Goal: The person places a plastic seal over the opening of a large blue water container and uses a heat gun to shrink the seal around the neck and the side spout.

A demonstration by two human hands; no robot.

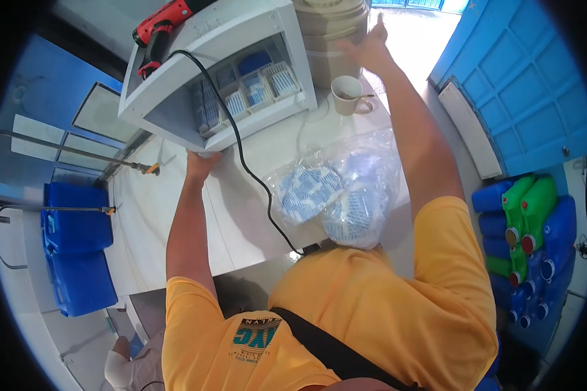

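Note:
My left hand (203,163) is at the lower front corner of a white open-fronted cabinet (261,132); its fingers are partly hidden, so its grip is unclear. Inside the cabinet stand small white baskets (280,80) with blue-and-white printed packets. My right hand (374,49) is raised beside the stacked beige plastic buckets (330,29), fingers spread, with nothing seen in it. Below it stands a beige mug (345,105) with a spoon. Clear plastic bags (357,215) of blue-and-white printed items lie on the counter near my body. A red and black cordless power tool (164,22) rests on the cabinet.
A black cable (247,163) crosses the cabinet front and the counter (151,234). Faucets (149,168) project at the left, near blue jerrycans (80,278). Blue and green jugs (540,195) stand at the right by a blue door (528,73). Another person (137,366) is at the lower left.

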